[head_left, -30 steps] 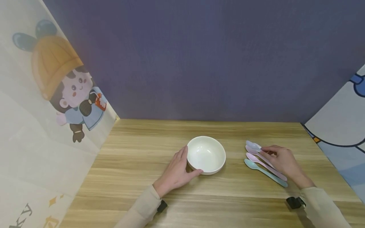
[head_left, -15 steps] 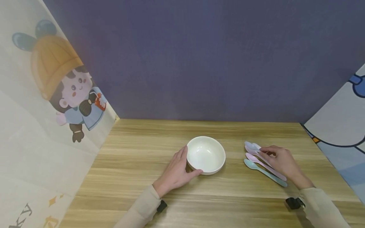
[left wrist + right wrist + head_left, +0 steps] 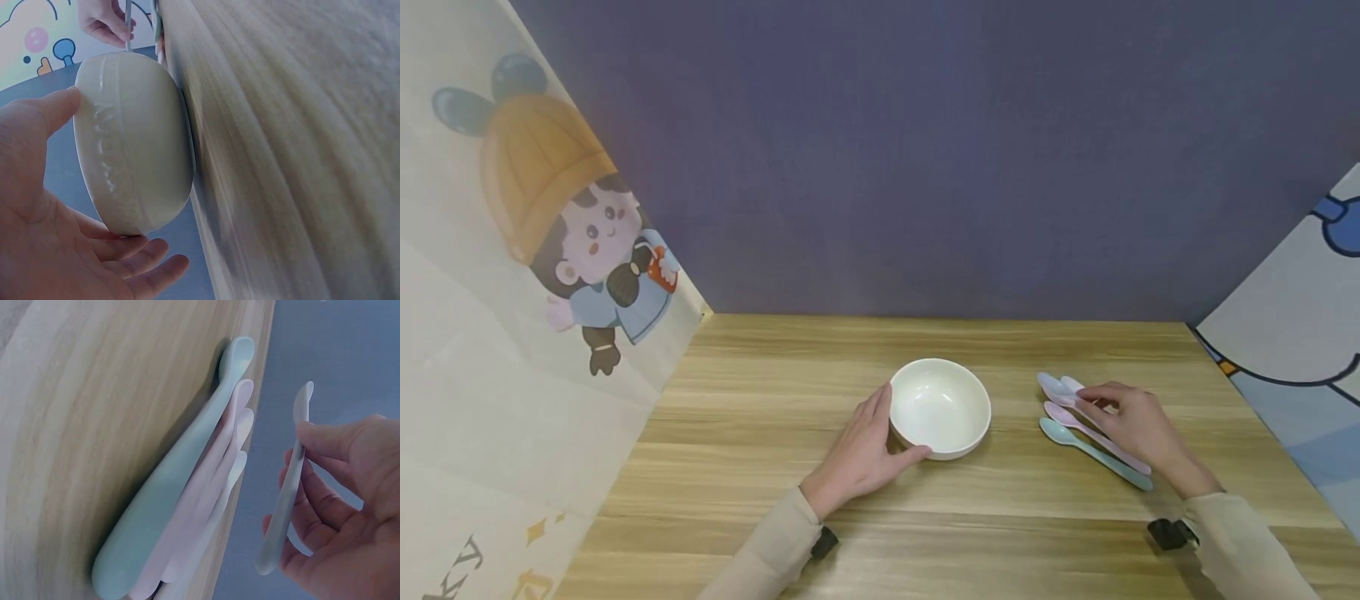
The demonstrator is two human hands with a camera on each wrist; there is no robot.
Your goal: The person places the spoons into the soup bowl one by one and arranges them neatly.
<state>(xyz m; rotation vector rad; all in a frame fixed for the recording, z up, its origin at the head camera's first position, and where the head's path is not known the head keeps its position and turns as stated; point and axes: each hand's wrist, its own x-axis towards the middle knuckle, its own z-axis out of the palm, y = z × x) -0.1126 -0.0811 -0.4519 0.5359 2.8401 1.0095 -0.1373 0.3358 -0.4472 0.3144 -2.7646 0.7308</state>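
Observation:
A white bowl (image 3: 940, 408) stands upright on the wooden table. My left hand (image 3: 861, 454) holds it from the left; the left wrist view has the thumb at the rim and fingers along its side. To the right, my right hand (image 3: 1138, 421) pinches a pale lilac spoon (image 3: 290, 487) between thumb and fingers, raised above the others in the right wrist view. Below it lie a mint green spoon (image 3: 1101, 457), a pink spoon (image 3: 239, 397), and paler ones including a whitish spoon (image 3: 236, 469). In the head view the hand covers some of their handles.
The wooden table (image 3: 760, 433) ends at a dark blue-grey panel (image 3: 940, 167) behind. A white cartoon-printed panel (image 3: 460, 350) borders it on the left, another printed panel (image 3: 1285, 317) on the right. Bare tabletop lies between bowl and spoons.
The pale lilac spoon in my right hand has shifted slightly left, its bowl end moving out past the other spoons. My left hand and the white bowl keep their place.

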